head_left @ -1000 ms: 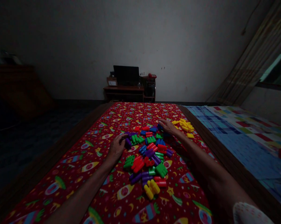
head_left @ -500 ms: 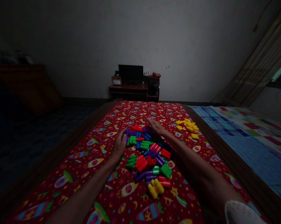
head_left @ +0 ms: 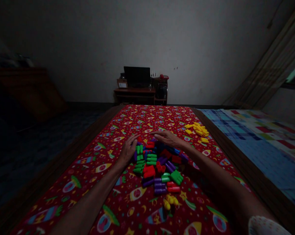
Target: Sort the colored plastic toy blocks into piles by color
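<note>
A loose pile of plastic building blocks lies on the red cloth, with green blocks [head_left: 151, 159], purple blocks [head_left: 160, 186], red blocks [head_left: 149, 171] and some dark blue ones. My left hand [head_left: 128, 150] rests against the pile's far left side, its fingers stretched forward. Across the far right edge reaches my right hand [head_left: 169, 139], fingers long and flat, pointing left; it hides some blocks behind its wrist. Neither hand grips a block. At the pile's near end sits a yellow block cluster [head_left: 171, 201], apart from both hands.
A separate heap of yellow blocks [head_left: 198, 129] lies at the right of the patterned red cloth [head_left: 98, 182]. Beyond the cloth stands a low desk [head_left: 135, 92] with a dark monitor [head_left: 137, 77]. A blue checked sheet [head_left: 255, 156] spreads at the right.
My fingertips have come closer together at the pile's far side. Several blocks have shifted and bunched. The near yellow cluster has moved toward me and to the right and turned.
</note>
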A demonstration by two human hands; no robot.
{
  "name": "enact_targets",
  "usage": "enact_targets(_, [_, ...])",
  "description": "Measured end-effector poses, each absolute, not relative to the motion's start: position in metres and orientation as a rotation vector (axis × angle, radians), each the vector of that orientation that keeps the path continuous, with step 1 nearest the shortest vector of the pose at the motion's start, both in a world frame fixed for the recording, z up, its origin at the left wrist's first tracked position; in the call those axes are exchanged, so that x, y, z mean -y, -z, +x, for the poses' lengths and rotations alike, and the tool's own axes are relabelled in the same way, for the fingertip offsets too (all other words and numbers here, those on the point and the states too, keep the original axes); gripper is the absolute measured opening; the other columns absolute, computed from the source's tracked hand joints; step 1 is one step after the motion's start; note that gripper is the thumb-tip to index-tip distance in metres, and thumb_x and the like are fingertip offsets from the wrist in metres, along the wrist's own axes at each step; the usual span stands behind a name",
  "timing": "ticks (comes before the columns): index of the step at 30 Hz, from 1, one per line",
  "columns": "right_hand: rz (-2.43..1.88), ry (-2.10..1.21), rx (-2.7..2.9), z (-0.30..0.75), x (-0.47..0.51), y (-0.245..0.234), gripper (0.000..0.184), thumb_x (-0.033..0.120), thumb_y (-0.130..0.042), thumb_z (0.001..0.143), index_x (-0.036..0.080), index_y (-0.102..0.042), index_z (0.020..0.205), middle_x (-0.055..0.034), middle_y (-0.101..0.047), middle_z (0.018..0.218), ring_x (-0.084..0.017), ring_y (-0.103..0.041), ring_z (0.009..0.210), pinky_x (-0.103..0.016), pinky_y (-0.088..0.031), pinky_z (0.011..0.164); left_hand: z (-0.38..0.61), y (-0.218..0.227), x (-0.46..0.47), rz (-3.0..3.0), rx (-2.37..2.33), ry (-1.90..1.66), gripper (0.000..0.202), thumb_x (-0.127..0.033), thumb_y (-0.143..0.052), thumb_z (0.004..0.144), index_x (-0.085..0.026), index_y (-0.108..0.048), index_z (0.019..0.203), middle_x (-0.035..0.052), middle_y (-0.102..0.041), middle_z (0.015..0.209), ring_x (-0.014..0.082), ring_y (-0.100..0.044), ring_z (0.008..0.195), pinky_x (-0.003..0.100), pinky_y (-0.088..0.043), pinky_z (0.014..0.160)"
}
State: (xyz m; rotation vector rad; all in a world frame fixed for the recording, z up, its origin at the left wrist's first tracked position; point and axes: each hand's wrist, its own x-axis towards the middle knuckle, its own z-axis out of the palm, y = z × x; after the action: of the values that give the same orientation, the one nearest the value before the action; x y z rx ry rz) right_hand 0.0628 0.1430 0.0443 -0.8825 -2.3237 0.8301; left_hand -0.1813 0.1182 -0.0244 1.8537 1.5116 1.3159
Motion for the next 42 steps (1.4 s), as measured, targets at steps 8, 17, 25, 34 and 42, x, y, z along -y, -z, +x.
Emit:
enact_targets(8, [-1.368,-0.553,2.27,0.162,-0.061,-0.012,0.038,0.043,-0.054,0.088,0.02,-0.067,0.116,-0.0095,-0.071,0.1,-0.023,-0.064,0.088,-0.031,-0.048,0.076,-0.181,0.021,-0.116,1.937,-1.474,-1.285,0.042,-0.04,-0.041,0.086,-0.018,-0.068,0.109,0.0096,-0.065,0.124,0.0233,-0.057,0.119,0.043,-0.039,0.109])
enact_targets(17, [-1.445,-0.349,2.249,0.169,-0.083,-0.014,0.026,0.022,-0.05,0.083,0.017,-0.071,0.097,-0.0057,-0.071,0.081,-0.017,-0.061,0.07,-0.024,-0.04,0.062,-0.183,0.024,-0.116,1.927,-1.531,-1.27,0.043,-0.042,-0.041,0.085,-0.017,-0.067,0.108,0.0109,-0.065,0.12,0.0248,-0.058,0.115,0.043,-0.042,0.106])
enact_targets(25, [-1.612,-0.195,2.058,0.143,-0.176,-0.021,0.029,0.022,-0.053,0.085,0.013,-0.07,0.106,-0.0093,-0.073,0.095,-0.02,-0.065,0.084,-0.025,-0.044,0.07,-0.184,0.022,-0.116,1.925,-1.53,-1.264,0.041,-0.041,-0.042,0.084,-0.019,-0.067,0.108,0.0088,-0.066,0.119,0.0241,-0.058,0.115,0.042,-0.042,0.105])
enact_targets(34, [-1.258,-0.316,2.329,0.08,-0.148,-0.018,0.03,0.028,-0.052,0.09,0.015,-0.067,0.112,-0.0116,-0.072,0.097,-0.02,-0.064,0.084,-0.026,-0.043,0.074,-0.184,0.022,-0.114,1.908,-1.54,-1.272,0.038,-0.039,-0.044,0.085,-0.02,-0.067,0.109,0.0074,-0.066,0.12,0.0238,-0.058,0.115,0.041,-0.042,0.105])
enact_targets(42, [-1.149,-0.422,2.336,0.072,-0.154,-0.023,0.02,0.019,-0.052,0.087,0.014,-0.069,0.079,-0.0014,-0.062,0.066,-0.01,-0.048,0.058,-0.021,-0.032,0.057,-0.187,0.027,-0.119,1.91,-1.537,-1.273,0.039,-0.04,-0.045,0.083,-0.021,-0.068,0.108,0.0066,-0.067,0.119,0.0239,-0.059,0.114,0.041,-0.043,0.104])
